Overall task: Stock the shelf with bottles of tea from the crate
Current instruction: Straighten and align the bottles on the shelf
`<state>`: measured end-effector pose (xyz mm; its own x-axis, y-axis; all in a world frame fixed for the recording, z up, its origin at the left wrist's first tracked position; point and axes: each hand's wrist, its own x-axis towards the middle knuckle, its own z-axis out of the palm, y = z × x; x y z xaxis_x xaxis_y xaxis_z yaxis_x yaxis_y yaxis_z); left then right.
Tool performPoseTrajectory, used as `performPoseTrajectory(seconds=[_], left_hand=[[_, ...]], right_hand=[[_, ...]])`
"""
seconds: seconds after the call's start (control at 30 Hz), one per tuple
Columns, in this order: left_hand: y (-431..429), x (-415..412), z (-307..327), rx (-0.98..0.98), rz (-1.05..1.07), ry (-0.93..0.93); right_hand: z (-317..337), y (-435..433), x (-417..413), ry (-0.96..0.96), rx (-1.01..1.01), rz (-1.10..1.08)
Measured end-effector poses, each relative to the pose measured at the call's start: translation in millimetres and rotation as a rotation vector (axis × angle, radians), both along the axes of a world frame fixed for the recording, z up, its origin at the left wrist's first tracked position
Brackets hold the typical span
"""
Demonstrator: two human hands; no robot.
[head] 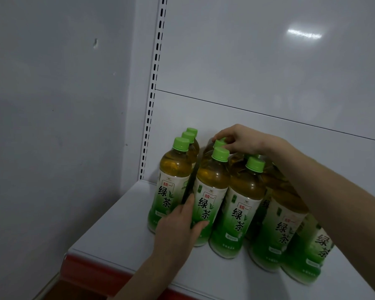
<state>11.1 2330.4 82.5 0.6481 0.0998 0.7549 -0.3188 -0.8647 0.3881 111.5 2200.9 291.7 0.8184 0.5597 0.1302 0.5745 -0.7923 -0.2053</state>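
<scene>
Several green-tea bottles with green caps and green-and-white labels stand in rows on the white shelf (117,230). My left hand (180,228) lies against the lower body of the front bottle in the second row (208,191), fingers straight, thumb on the label. My right hand (240,138) reaches over the rows from the right and pinches the cap of a bottle behind it (218,143). The leftmost row (173,180) of three bottles stands untouched. My right forearm hides the tops of the right-hand bottles (277,224). The crate is out of view.
The white back panel (268,72) and a slotted upright (154,83) rise behind the bottles. A grey wall (52,105) closes the left side. The shelf has a red front strip (91,271). Bare shelf surface lies left of and in front of the bottles.
</scene>
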Motion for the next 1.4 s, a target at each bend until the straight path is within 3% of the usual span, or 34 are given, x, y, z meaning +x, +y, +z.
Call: performPoseTrajectory(seconds=[0.37, 0.53, 0.7, 0.93, 1.07, 1.27, 1.4], left_hand=[[-1, -4, 4, -0.013, -0.011, 0.053], [-1, -5, 2, -0.017, -0.034, 0.044], [0, -2, 0, -0.034, -0.064, 0.034], [-1, -3, 3, -0.137, -0.1, 0.09], [-2, -6, 7, -0.152, -0.114, 0.112], [-9, -19, 12, -0.056, -0.187, -0.078], [-32, -24, 18, -0.075, -0.271, 0.093]], right_hand=[[-7, 3, 2, -0.107, 0.007, -0.015], [-3, -1, -1, -0.029, 0.016, -0.028], [9, -18, -15, -0.096, 0.209, -0.04], [7, -47, -51, -0.159, 0.124, -0.073], [4, -54, -67, -0.086, 0.077, -0.135], [10, -68, -59, -0.124, 0.232, -0.215], [14, -72, -38, -0.065, 0.144, -0.247]])
